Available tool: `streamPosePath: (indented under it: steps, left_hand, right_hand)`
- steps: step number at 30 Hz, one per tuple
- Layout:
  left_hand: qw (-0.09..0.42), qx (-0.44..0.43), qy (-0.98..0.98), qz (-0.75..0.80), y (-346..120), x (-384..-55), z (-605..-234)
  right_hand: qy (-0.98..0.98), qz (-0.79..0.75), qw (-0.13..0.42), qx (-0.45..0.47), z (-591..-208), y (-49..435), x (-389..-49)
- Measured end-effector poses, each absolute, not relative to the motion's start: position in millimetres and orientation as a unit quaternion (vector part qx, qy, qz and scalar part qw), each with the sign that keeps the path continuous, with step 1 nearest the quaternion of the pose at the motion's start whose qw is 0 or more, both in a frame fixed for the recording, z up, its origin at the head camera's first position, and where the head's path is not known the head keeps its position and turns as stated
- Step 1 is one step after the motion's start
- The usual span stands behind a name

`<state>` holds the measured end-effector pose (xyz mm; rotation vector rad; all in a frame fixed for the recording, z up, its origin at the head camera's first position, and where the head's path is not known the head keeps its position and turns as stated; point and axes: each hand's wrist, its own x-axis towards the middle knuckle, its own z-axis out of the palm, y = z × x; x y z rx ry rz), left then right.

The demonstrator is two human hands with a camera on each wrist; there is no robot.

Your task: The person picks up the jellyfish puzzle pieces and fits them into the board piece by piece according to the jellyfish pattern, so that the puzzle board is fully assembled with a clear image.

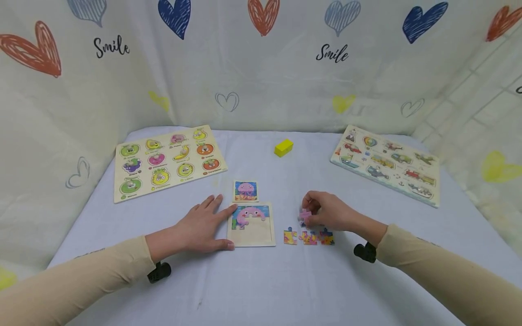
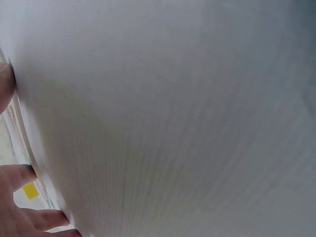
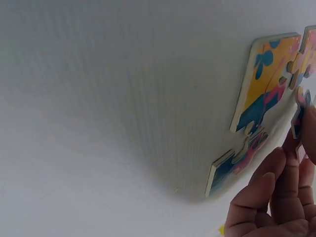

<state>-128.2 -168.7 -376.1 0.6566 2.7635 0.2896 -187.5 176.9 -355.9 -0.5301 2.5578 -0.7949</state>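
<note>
My left hand [image 1: 201, 225] lies with fingers spread against the left side of a square wooden puzzle tray [image 1: 251, 240]. Pink jellyfish pieces [image 1: 250, 213] fill the tray's upper part; bare wood shows below. Thumb and fingers of my right hand [image 1: 328, 211] pinch a jigsaw piece [image 3: 297, 116], pinkish in the head view, right of the tray. Just below that hand lie loose jigsaw pieces [image 1: 290, 236], yellow, pink and blue. In the right wrist view, a dark blue and pink piece [image 3: 222, 170] lies near the fingers. The left wrist view catches only fingers [image 2: 19, 175] at its edge.
A small jellyfish picture card [image 1: 246, 191] touches the tray's top edge. Farther back sits a yellow block [image 1: 283, 147]. A fruit puzzle board [image 1: 169, 163] lies at the left, a vehicle puzzle board [image 1: 385, 165] at the right. A heart-printed curtain [image 1: 277, 68] hangs behind the table.
</note>
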Motion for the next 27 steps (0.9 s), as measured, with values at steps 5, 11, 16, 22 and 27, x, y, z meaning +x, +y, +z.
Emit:
streamPosePath:
  steps: [5,11,16,22,27]
  left_hand:
    - [0.141,0.228,0.958,0.1,-168.5,-127.8,-375.7]
    - [0.143,0.226,0.959,0.098,-167.6,-128.0,-374.7]
    - [0.144,0.224,0.959,0.099,-168.4,-128.5,-376.1]
    - [0.146,0.223,0.959,0.1,-168.7,-128.7,-377.3]
    - [0.144,0.224,0.959,0.101,-168.2,-128.6,-376.5]
  right_hand:
    - [0.91,-0.304,0.215,-0.18,-355.9,177.0,-190.6]
    - [0.903,-0.325,0.225,-0.17,-354.3,167.5,-195.0]
    - [0.897,-0.336,0.239,-0.159,-356.1,148.9,-196.1]
    - [0.884,-0.355,0.263,-0.155,-354.5,123.6,-194.0]
    - [0.877,-0.365,0.276,-0.144,-352.2,106.9,-192.3]
